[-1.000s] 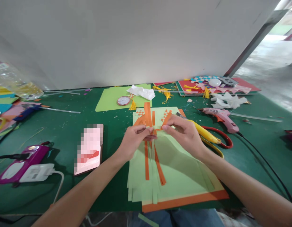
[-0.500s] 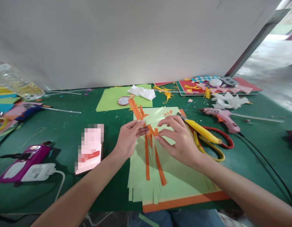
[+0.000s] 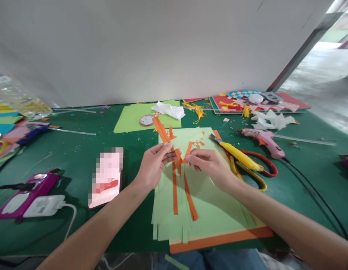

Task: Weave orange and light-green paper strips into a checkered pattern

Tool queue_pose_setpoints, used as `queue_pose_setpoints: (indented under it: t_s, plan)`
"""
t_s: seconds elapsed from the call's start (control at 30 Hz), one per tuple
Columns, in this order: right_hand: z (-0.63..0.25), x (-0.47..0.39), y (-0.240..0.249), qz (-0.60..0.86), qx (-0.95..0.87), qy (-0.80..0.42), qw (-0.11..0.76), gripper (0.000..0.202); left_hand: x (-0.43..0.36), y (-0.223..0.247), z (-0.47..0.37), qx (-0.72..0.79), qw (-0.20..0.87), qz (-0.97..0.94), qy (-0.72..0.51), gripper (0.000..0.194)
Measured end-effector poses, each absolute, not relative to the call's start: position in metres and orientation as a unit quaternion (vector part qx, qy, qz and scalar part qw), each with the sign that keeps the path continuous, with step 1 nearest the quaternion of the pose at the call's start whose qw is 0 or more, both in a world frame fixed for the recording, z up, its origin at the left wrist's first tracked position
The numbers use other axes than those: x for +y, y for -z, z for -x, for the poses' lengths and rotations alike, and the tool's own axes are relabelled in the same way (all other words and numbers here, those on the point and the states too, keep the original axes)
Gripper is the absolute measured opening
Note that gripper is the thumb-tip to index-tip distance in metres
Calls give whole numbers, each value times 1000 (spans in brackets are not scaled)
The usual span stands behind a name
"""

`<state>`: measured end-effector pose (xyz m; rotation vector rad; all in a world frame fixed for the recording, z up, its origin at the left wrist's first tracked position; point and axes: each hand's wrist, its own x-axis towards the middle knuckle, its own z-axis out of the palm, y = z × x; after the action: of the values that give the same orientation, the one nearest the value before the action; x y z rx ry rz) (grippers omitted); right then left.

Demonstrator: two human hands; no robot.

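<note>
My left hand (image 3: 154, 163) pinches orange paper strips (image 3: 161, 130) between thumb and fingers, above a stack of light green paper (image 3: 216, 202). The fingers of my right hand (image 3: 206, 162) are closed on a short orange strip (image 3: 189, 149) just right of the left fingertips. Where the strips meet between the hands is partly hidden by fingers. More loose orange strips (image 3: 175, 191) and cut green strips lie on the stack below. A small orange-and-white woven piece (image 3: 198, 143) rests near the stack's top. Orange paper (image 3: 224, 240) shows under the bottom edge.
Right of the hands lie a yellow utility knife (image 3: 238, 154), scissors (image 3: 271, 165) and a pink glue gun (image 3: 265, 140) with its cord. A phone (image 3: 106, 178) and a purple power strip (image 3: 30, 195) with a charger are at left. Tissue (image 3: 169, 110) and tassels lie behind.
My right hand's spread fingers have closed into a pinch on the orange strip, which now points upward. My left hand keeps its hold in nearly the same place.
</note>
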<state>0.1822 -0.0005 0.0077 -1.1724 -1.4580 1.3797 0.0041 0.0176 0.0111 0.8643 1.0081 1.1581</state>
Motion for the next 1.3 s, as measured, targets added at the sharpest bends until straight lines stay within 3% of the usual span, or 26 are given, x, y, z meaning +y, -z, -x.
queue_pose_setpoints:
  t_s: [0.3, 1.3]
  plan:
    - [-182, 1, -6, 443, -488, -619, 428, 32, 19, -10, -3, 436, 646, -359, -514, 24]
    - [-182, 2, -4, 429, -471, -639, 432, 30, 18, -13, -4, 440, 644, -342, -524, 20]
